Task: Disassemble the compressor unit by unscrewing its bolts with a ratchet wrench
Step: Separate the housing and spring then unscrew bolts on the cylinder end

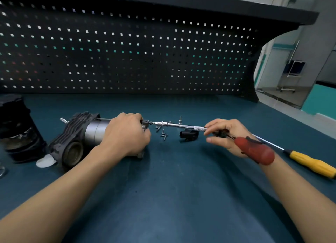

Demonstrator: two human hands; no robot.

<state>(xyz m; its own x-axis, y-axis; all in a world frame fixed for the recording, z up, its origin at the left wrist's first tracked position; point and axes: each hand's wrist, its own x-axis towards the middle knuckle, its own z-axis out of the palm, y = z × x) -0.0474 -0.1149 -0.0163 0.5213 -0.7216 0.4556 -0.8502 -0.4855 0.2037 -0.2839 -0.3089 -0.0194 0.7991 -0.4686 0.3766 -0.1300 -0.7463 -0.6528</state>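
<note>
The compressor unit (78,137), dark finned metal with a silver cylinder, lies on its side on the blue bench at the left. My left hand (127,133) grips its right end and hides that part. My right hand (223,133) holds the ratchet wrench (254,150) by its head, the red handle lying back over my wrist. The wrench's long silver extension (180,125) runs left, and its tip meets a bolt (150,123) on the unit's end bracket.
Loose screws (164,135) and a small black part (189,135) lie between my hands. A yellow-handled screwdriver (311,162) rests at the right. A black cylindrical part (17,130) stands at the far left. A black pegboard (127,51) backs the bench.
</note>
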